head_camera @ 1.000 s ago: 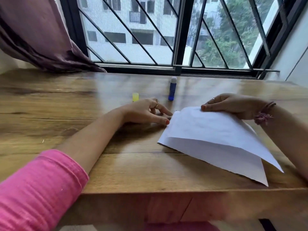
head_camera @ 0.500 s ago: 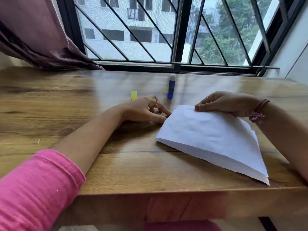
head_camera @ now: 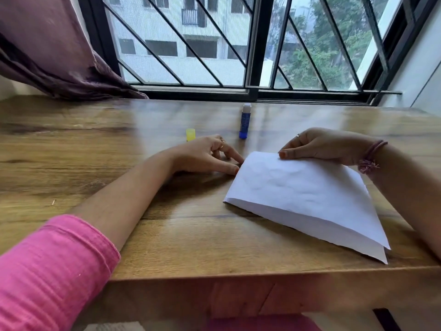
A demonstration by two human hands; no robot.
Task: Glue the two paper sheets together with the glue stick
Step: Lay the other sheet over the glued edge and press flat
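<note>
the two paper sheets point(head_camera: 303, 194) lie stacked at the table's 4 o'clock, apparently joined. the right hand point(head_camera: 327, 145) pinches their far edge; the left hand's fingertips point(head_camera: 235, 167) press the corner. the uncapped glue stick point(head_camera: 244, 120) stands at 12.

- A wooden table point(head_camera: 167, 247) with a brown grain, its near edge running below both forearms.
- Two white paper sheets point(head_camera: 298, 194), one stacked on the other, lying flat between the hands; the lower sheet's edge shows along the near side (the top one looks slightly rumpled).
- The left hand point(head_camera: 205, 156) rests on the wood, fingertips touching the stack's left corner.
- The right hand point(head_camera: 322, 146) presses the stack's far edge with its thumb.
- A blue glue stick point(head_camera: 244, 121), upright and uncapped, beyond the gap between the hands.
- A yellow cap point(head_camera: 190, 134) just behind the left hand.
</note>
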